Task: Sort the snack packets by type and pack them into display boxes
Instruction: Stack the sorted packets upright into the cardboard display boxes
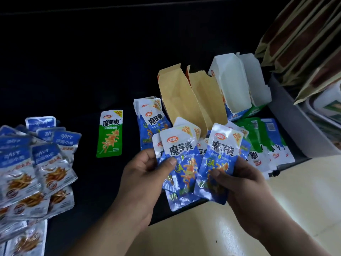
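Gripping a fanned stack of blue packets [181, 154], our left hand [145, 169] has its thumb on top and fingers curled beneath. Our right hand [239, 180] pinches a single blue packet [219, 159] just beside that stack. Both sit just in front of the open brown display box [177, 97], packets' long axes pointing toward it. We judge the left hand nearer its opening. A lone green packet [110, 133] lies left of the box, a silver-blue pile [36, 163] farther left, and a white display box [232, 85] sits just right.
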A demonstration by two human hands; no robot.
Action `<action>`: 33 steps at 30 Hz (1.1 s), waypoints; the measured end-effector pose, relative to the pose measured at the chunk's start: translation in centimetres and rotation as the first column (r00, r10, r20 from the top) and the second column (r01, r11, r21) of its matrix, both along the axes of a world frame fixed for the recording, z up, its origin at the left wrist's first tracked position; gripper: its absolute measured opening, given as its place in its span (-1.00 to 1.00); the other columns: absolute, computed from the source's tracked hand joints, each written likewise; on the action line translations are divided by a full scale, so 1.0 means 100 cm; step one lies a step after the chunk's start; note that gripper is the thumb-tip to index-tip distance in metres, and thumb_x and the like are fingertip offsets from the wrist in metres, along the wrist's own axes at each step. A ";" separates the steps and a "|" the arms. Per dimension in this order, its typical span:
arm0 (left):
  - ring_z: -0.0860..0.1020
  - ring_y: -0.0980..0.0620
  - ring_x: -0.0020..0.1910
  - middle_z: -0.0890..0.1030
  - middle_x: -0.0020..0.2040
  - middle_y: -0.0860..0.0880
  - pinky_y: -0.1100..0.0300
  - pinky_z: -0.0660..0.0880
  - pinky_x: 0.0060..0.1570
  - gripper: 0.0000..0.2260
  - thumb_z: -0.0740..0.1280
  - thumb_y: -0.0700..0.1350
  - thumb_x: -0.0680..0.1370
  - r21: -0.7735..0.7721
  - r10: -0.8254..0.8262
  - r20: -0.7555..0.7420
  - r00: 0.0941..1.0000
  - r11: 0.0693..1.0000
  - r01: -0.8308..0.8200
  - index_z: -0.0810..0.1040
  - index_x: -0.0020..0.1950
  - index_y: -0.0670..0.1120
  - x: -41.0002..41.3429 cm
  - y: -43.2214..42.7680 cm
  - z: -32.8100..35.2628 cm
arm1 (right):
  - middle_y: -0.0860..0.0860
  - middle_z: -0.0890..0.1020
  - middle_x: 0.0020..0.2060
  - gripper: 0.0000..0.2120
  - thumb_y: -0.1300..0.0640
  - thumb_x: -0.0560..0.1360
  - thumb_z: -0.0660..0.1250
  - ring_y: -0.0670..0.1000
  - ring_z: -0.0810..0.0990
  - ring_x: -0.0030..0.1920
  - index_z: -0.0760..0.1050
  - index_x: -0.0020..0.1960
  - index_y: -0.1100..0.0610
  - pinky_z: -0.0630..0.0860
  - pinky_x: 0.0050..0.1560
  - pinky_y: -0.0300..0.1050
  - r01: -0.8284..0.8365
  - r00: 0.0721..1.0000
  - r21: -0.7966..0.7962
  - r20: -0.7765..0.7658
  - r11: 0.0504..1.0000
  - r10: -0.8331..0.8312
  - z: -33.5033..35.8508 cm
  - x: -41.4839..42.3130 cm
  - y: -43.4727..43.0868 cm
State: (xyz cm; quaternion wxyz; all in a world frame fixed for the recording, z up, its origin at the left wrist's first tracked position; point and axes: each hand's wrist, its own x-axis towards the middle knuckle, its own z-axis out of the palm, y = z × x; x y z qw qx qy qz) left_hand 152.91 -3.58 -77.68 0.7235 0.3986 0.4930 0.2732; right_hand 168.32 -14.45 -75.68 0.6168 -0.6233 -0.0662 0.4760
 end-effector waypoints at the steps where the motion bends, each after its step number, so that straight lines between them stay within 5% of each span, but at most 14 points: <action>1: 0.72 -0.18 0.07 0.76 0.02 -0.09 -0.20 0.60 0.17 -0.85 0.47 -0.28 0.54 0.002 -0.009 0.003 1.000 1.000 0.009 0.69 0.05 -0.07 0.000 -0.001 0.000 | 0.22 0.66 -0.27 -0.75 0.49 0.52 0.31 0.12 0.63 -0.31 0.63 -0.20 0.23 0.61 -0.28 -0.05 -0.035 0.999 0.000 0.002 0.999 0.035 0.000 -0.002 0.001; 3: 0.73 -0.18 0.06 0.76 0.02 -0.10 -0.22 0.62 0.15 -0.82 0.48 -0.31 0.52 -0.001 -0.033 0.008 0.999 0.999 0.033 0.69 0.05 -0.07 0.001 -0.004 0.003 | 0.30 0.68 -0.14 -0.89 0.45 0.55 0.33 0.21 0.64 -0.18 0.60 -0.02 0.33 0.61 -0.14 0.08 -0.114 0.993 -0.005 0.033 0.993 0.114 0.001 -0.008 0.003; 9: 0.73 -0.03 0.04 0.76 0.01 0.01 -0.18 0.63 0.15 -0.83 0.39 -0.18 0.63 0.092 -0.111 -0.085 0.990 0.989 0.118 0.69 0.07 0.08 0.000 -0.008 0.008 | 0.15 0.75 -0.04 -0.73 0.39 0.64 0.27 0.20 0.74 -0.02 0.60 0.21 0.11 0.69 -0.10 -0.03 -0.222 0.962 -0.060 0.150 0.973 0.229 0.009 -0.023 0.021; 12: 0.63 0.38 -0.05 0.70 -0.03 0.29 0.41 0.52 0.05 -0.84 0.27 -0.02 0.70 0.168 -0.152 -0.192 0.969 0.968 0.185 0.64 0.10 0.18 -0.002 -0.011 0.010 | 0.08 0.74 -0.01 -0.60 0.31 0.63 0.32 0.06 0.73 -0.01 0.53 0.34 -0.09 0.68 0.07 0.02 -0.291 0.885 -0.189 0.319 0.938 0.339 0.003 -0.029 0.032; 14: 0.56 0.50 0.06 0.66 0.04 0.38 0.62 0.37 -0.03 -0.84 0.26 0.03 0.69 0.190 -0.137 -0.235 0.962 0.964 0.184 0.56 0.20 0.24 -0.003 -0.010 0.013 | -0.04 0.66 0.17 -0.45 0.17 0.61 0.37 -0.11 0.67 0.07 0.36 0.51 -0.21 0.55 0.13 -0.30 -0.330 0.770 -0.320 0.453 0.888 0.449 -0.001 -0.035 0.043; 17: 0.62 0.42 0.04 0.69 0.03 0.34 0.54 0.47 0.01 -0.77 0.31 -0.07 0.68 0.147 -0.094 -0.162 0.982 0.982 0.118 0.56 0.25 0.24 -0.010 -0.001 0.012 | -0.19 0.41 0.33 -0.33 0.08 0.62 0.34 -0.16 0.51 0.23 0.11 0.59 -0.26 0.34 0.01 -0.55 -0.365 0.611 -0.433 0.556 0.824 0.563 0.002 -0.046 0.066; 19: 0.66 0.32 0.00 0.73 0.01 0.25 0.41 0.53 0.00 -0.78 0.34 -0.12 0.66 0.135 -0.023 -0.165 0.986 0.990 0.045 0.63 0.19 0.19 -0.018 0.012 0.009 | -0.23 0.50 0.29 -0.44 0.06 0.59 0.37 -0.16 0.56 0.25 0.28 0.50 -0.28 0.43 0.11 -0.46 -0.434 0.590 -0.365 0.576 0.824 0.566 -0.002 -0.046 0.079; 21: 0.70 0.17 -0.01 0.75 0.02 0.12 0.19 0.59 0.04 -0.83 0.34 -0.14 0.66 0.126 0.074 -0.179 0.981 0.991 -0.052 0.67 0.14 0.09 -0.024 0.027 0.000 | -0.18 0.66 0.15 -0.57 0.13 0.54 0.42 -0.12 0.66 0.15 0.50 0.35 -0.19 0.61 0.14 -0.16 -0.476 0.630 -0.300 0.540 0.827 0.558 -0.003 -0.045 0.086; 25: 0.65 0.29 -0.24 0.72 -0.09 0.11 0.45 0.48 -0.32 -0.91 0.34 -0.15 0.66 0.229 0.171 -0.258 0.951 0.967 -0.112 0.62 0.05 0.01 -0.018 0.059 -0.016 | -0.14 0.72 -0.09 -0.75 0.20 0.52 0.46 -0.22 0.66 -0.04 0.62 0.09 -0.13 0.54 -0.04 -0.32 -0.321 0.642 -0.268 0.644 0.908 0.417 0.001 -0.036 0.087; 28: 0.61 0.31 -0.30 0.69 -0.11 0.05 0.47 0.42 -0.41 -0.98 0.37 -0.12 0.64 0.287 0.184 -0.317 0.931 0.954 -0.090 0.58 0.02 -0.02 0.000 0.084 -0.027 | -0.12 0.73 -0.23 -0.81 0.20 0.55 0.46 -0.17 0.67 -0.19 0.65 0.03 -0.09 0.54 -0.13 -0.37 -0.257 0.706 -0.236 0.617 0.937 0.349 0.001 -0.028 0.081; 33: 0.64 0.24 -0.27 0.70 -0.17 0.11 0.38 0.46 -0.39 -0.88 0.46 0.01 0.57 0.352 0.140 -0.430 0.892 0.936 0.023 0.60 0.04 0.03 0.020 0.099 -0.045 | -0.07 0.75 -0.20 -0.83 0.17 0.51 0.48 -0.09 0.72 -0.12 0.70 0.00 -0.08 0.63 0.08 0.02 -0.224 0.751 -0.231 0.578 0.947 0.319 -0.007 -0.019 0.067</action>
